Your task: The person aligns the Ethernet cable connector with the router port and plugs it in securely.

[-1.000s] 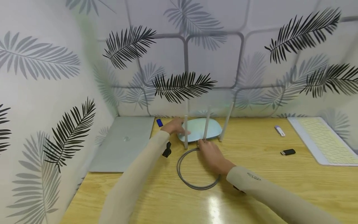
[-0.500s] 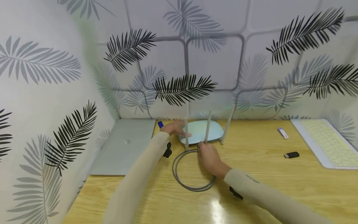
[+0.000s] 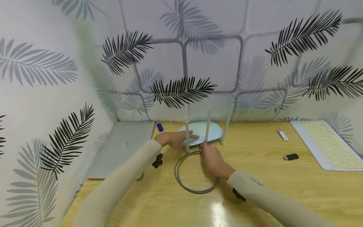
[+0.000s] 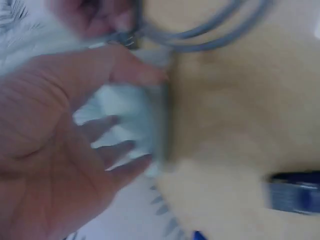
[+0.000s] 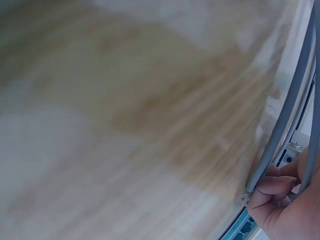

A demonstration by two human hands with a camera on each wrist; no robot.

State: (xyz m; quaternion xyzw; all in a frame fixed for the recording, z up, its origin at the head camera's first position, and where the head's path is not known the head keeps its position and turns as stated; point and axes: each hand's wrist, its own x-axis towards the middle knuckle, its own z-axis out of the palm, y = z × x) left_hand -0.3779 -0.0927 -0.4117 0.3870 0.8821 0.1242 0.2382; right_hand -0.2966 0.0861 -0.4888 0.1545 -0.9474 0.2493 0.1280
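A pale blue-white router (image 3: pixel 214 129) with upright antennas stands at the back of the table. My left hand (image 3: pixel 175 138) reaches over its left end behind an antenna. In the left wrist view that hand's fingers (image 4: pixel 132 167) are stretched apart over the router's top, and its thumb lies across the front edge. My right hand (image 3: pixel 212 159) pinches the end of a grey network cable (image 3: pixel 198 191) at the router's port side. The right wrist view shows the cable (image 5: pixel 287 117) running into the curled fingers beside a port; the plug itself is hidden. The rest of the cable lies coiled on the wood.
A closed silver laptop (image 3: pixel 130 142) lies at the left, with a blue USB stick (image 3: pixel 160 127) near its corner. To the right are a white-and-purple USB stick (image 3: pixel 282 135), a black one (image 3: pixel 291 156) and a white keyboard (image 3: pixel 330 145). A patterned curtain (image 3: pixel 212 63) hangs behind.
My left hand has shifted nearer the router's front edge, and its forearm has swung left. The right hand keeps its pinch at the router, and the coil has slid a little left.
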